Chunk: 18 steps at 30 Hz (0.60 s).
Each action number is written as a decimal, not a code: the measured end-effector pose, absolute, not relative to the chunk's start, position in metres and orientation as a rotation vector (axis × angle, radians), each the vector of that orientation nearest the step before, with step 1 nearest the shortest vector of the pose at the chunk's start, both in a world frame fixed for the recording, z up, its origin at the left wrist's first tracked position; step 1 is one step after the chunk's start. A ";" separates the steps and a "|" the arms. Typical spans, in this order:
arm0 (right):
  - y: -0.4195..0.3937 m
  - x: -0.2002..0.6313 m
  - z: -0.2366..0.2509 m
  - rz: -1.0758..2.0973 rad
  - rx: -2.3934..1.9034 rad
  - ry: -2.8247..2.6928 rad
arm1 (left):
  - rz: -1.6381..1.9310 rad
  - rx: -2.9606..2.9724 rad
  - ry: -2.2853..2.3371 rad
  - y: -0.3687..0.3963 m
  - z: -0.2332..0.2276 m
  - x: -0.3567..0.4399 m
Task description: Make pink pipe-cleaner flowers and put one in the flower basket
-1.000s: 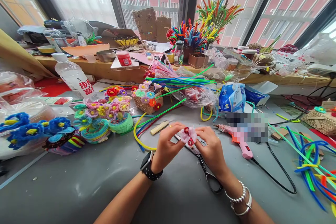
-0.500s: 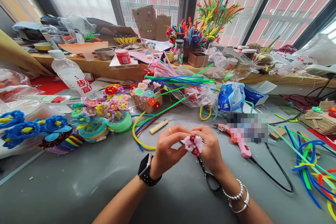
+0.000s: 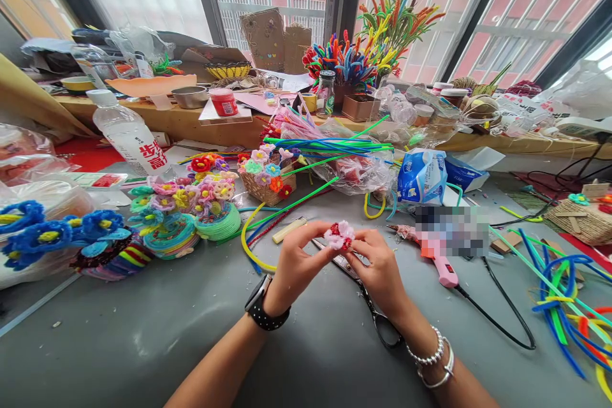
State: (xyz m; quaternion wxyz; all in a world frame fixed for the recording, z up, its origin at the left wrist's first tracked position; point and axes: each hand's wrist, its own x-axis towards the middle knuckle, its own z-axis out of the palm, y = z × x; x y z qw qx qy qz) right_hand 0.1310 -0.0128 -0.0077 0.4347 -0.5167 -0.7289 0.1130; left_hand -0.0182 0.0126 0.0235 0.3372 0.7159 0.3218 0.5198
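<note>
Fuzzy pink-and-white pipe-cleaner flower (image 3: 338,235) with red centre; plain grey counter (image 3: 143,331); pink plastic glue gun (image 3: 437,261); black-handled scissors (image 3: 377,319).

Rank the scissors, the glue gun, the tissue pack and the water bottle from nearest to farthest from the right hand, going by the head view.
From the right hand:
1. Scissors: on the table right under the hand.
2. Glue gun: pink, just to its right.
3. Tissue pack: blue, farther back and right.
4. Water bottle: far left, lying tilted near the shelf.
</note>
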 end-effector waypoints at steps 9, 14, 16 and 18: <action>-0.013 0.131 -0.007 0.322 -1.289 -1.842 | 1.371 1.737 0.652 0.017 0.026 -0.021; -0.012 0.129 -0.008 0.341 -1.259 -1.897 | 1.426 1.853 0.682 0.012 0.025 -0.019; -0.012 0.128 -0.009 0.355 -1.249 -1.910 | 1.443 1.903 0.682 0.008 0.026 -0.017; -0.013 0.127 -0.010 0.379 -1.257 -1.916 | 1.459 1.952 0.680 0.005 0.029 -0.016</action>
